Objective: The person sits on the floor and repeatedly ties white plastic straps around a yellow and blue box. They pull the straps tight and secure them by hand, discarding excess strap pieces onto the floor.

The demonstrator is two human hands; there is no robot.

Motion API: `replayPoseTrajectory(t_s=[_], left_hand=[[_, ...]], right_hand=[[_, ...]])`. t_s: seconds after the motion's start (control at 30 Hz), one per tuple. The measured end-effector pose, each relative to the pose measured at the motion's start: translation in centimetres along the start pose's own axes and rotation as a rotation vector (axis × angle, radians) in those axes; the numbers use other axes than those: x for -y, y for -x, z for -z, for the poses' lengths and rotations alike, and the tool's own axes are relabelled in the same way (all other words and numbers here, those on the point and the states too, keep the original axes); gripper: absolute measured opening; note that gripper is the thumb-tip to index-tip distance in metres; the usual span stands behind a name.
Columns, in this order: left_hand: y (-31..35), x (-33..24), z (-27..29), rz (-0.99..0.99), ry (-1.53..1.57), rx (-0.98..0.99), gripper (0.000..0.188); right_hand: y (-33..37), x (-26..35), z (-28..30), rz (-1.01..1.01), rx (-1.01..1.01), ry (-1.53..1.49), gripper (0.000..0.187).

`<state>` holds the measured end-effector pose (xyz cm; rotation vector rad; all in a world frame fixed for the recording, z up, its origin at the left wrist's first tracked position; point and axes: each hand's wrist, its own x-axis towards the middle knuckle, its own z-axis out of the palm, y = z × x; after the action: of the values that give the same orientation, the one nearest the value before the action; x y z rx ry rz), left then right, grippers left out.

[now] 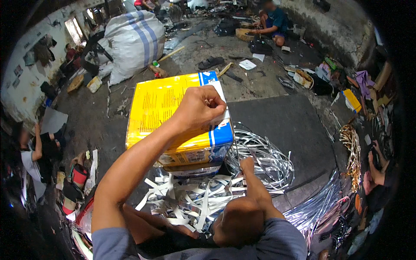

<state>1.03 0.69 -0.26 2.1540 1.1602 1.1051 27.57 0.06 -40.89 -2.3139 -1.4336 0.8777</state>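
Note:
My left hand (200, 107) is raised over the top of a yellow and blue box (152, 102), its fingers curled into a pinch. What that pinch holds is too small to make out. Lower and to the right, my right hand (247, 166) is closed beside the box. A thin strand (235, 138) runs along the box's right side down to the right hand. Just beyond that hand lies a loose coil of shiny silver strips (271, 158). White and silver strips (203, 203) are heaped in front of the box, by my legs.
A large white sack with blue stripes (132, 41) stands at the far left. Silver strands (316, 203) and a golden bundle (350, 149) lie at right. A dark mat (286, 121) covers the floor beside the box. Other people sit at left, right and far back.

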Motion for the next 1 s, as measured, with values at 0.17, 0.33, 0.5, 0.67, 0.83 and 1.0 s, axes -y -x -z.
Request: replayPoseTrajectory(t_s=[0.17,0.33,0.5,0.67,0.83,1.0], left_hand=[[0.1,0.1,0.1,-0.038,0.021,0.010,0.004],[0.4,0.3,1.2,-0.255,-0.105,0.137,0.014],[0.8,0.7,1.7,-0.462,-0.235,0.134,0.021],[1.1,1.0,1.5,-0.579,-0.385,0.101,0.024],[1.2,0.5,1.4,-0.640,-0.416,0.073,0.026],[1.5,-0.5,1.3,-0.556,-0.404,0.162,0.023]], right_hand=[[0.0,-0.8,-0.4,0.056,-0.068,0.110,0.030],[-0.6,-1.8,-1.0,0.050,-0.038,0.179,0.028],[-1.9,-2.8,-0.8,-0.012,-0.058,0.211,0.032],[-1.4,-3.4,1.0,-0.030,-0.146,0.127,0.029],[-1.4,-3.8,3.2,-0.015,-0.166,0.201,0.025],[-3.7,-5.8,4.0,-0.074,-0.226,0.180,0.022]])
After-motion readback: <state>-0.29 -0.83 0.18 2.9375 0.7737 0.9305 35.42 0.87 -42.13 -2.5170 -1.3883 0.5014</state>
